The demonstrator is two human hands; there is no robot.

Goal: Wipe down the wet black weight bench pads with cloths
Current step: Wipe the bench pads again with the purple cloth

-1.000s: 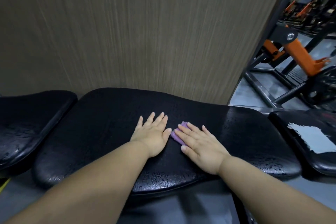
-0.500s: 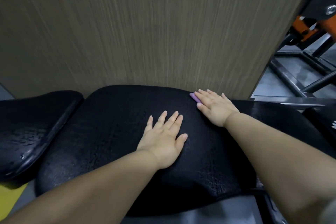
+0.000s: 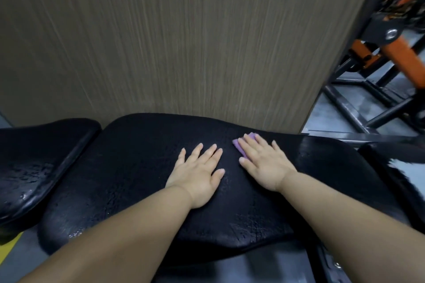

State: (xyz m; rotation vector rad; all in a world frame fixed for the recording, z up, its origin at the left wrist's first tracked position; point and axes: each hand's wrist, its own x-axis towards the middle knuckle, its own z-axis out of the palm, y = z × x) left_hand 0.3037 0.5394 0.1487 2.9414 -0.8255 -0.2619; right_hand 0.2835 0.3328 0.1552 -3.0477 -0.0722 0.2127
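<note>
The middle pad (image 3: 128,167) is black with a cracked, pebbled skin. It shines with wet patches and beads, most along its near edge and at its right end. It lies across the scene in front of a brown wall (image 3: 161,41). A second wet black pad (image 3: 41,156) sits just left of it, and a third pad (image 3: 391,167) with a white patch lies at the right edge.

Both bare forearms reach in from the near side. The left hand (image 3: 197,174) lies palm down near the middle of the pad, fingers straight and slightly spread, holding nothing. The right hand (image 3: 264,163) is just to its right and a little farther away. It is also flat, with straight fingers angled to the far left. They press a small purple cloth (image 3: 237,146) onto the pad near its far edge. Only the cloth's left and far rim shows beside the fingers.

An orange and black machine (image 3: 402,53) stands at the far right.
</note>
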